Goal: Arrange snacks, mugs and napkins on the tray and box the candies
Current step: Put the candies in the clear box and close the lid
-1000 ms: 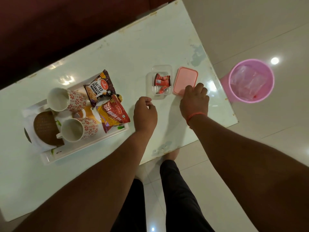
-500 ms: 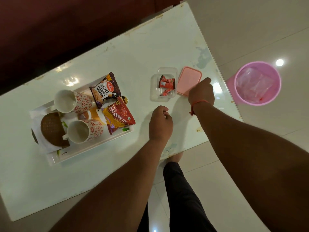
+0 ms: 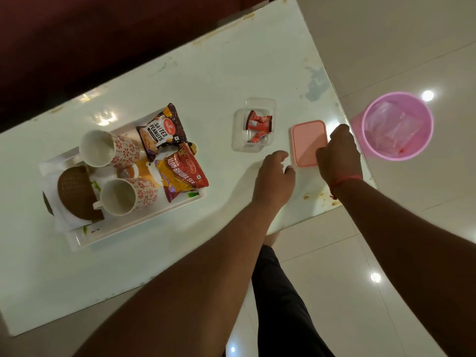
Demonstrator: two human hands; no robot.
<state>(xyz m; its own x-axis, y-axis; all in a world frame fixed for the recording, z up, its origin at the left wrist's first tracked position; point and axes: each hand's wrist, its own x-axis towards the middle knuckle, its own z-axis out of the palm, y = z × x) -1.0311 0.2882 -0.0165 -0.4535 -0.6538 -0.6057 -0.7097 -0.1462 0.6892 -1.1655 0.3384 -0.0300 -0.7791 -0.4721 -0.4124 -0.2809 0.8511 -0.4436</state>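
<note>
A clear plastic box [image 3: 240, 140] stands open on the white table [image 3: 206, 81] with red wrapped candies [image 3: 258, 122] inside. Its pink lid [image 3: 306, 140] lies flat to the right of it. My right hand [image 3: 340, 153] is curled over the lid's right edge and grips it. My left hand [image 3: 275, 176] hovers with fingers apart at the lid's near-left corner. At the left, a white tray [image 3: 134, 228] carries two floral mugs [image 3: 110, 149] [image 3: 126, 195], a salted peanuts packet [image 3: 159, 130], a red sev packet [image 3: 183, 173] and white napkins [image 3: 64, 220] under a brown round mat.
A pink waste bin [image 3: 398, 124] with a plastic liner stands on the tiled floor just past the table's right edge. The lid lies close to that edge. My legs show below the table's near edge.
My right hand has taken hold of the pink lid and slid it away from the box, toward me. My left hand moved right to the lid's near corner and its fingers spread.
</note>
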